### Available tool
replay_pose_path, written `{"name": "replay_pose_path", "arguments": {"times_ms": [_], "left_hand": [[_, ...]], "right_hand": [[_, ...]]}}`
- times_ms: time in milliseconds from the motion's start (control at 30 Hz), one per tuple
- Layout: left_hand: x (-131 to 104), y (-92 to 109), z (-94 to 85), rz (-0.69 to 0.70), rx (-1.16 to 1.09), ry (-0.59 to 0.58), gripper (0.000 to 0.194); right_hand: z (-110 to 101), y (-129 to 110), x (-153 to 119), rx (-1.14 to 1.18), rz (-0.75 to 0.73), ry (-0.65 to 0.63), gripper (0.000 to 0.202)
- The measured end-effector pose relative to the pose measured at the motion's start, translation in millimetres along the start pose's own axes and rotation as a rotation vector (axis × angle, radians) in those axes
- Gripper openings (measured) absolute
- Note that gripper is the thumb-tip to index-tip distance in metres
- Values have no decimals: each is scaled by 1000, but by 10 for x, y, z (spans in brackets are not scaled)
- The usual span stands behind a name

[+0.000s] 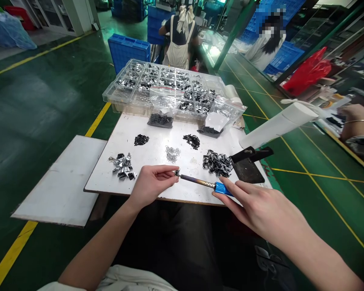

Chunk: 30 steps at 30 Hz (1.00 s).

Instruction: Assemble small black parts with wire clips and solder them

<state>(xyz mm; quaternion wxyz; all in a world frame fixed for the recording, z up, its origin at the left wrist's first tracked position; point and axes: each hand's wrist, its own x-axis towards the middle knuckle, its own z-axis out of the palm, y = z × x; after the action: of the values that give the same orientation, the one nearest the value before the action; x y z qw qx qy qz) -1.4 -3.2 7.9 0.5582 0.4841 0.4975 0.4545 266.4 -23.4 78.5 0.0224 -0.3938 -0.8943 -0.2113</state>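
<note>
My left hand (153,182) pinches a small dark and silvery part (177,173) above the front edge of the white board (157,192). In my right hand (257,202) is a soldering iron with a blue handle (223,188); its tip meets or nearly meets the small part. Beyond my hands lie a pile of thin metal pins (172,154), two piles of small black pieces (141,140) (192,141), a silvery heap (123,166) on the left and a larger black and silver heap (217,163) on the right.
A clear compartment tray (121,95) stands at the board's back, with two plastic bags (160,119) (214,121) before it. On the right are a black metal stand (248,171) and a white tube (279,123). A person in an apron (178,48) sits beyond the tray.
</note>
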Motion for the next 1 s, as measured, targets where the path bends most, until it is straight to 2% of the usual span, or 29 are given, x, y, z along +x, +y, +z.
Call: {"name": "replay_pose_path", "arguments": {"times_ms": [233,533,1000], "left_hand": [[5,-4,0,26,16,34,32],[-13,-21,15,54,3,65,34],[-10,-51,15,90,3,53,33]], "right_hand": [[-28,-28,46,50,38,-92,51],[-137,-55,-78,-11,32,105,45],[-110,-123,-58,-94,15,84,47]]}}
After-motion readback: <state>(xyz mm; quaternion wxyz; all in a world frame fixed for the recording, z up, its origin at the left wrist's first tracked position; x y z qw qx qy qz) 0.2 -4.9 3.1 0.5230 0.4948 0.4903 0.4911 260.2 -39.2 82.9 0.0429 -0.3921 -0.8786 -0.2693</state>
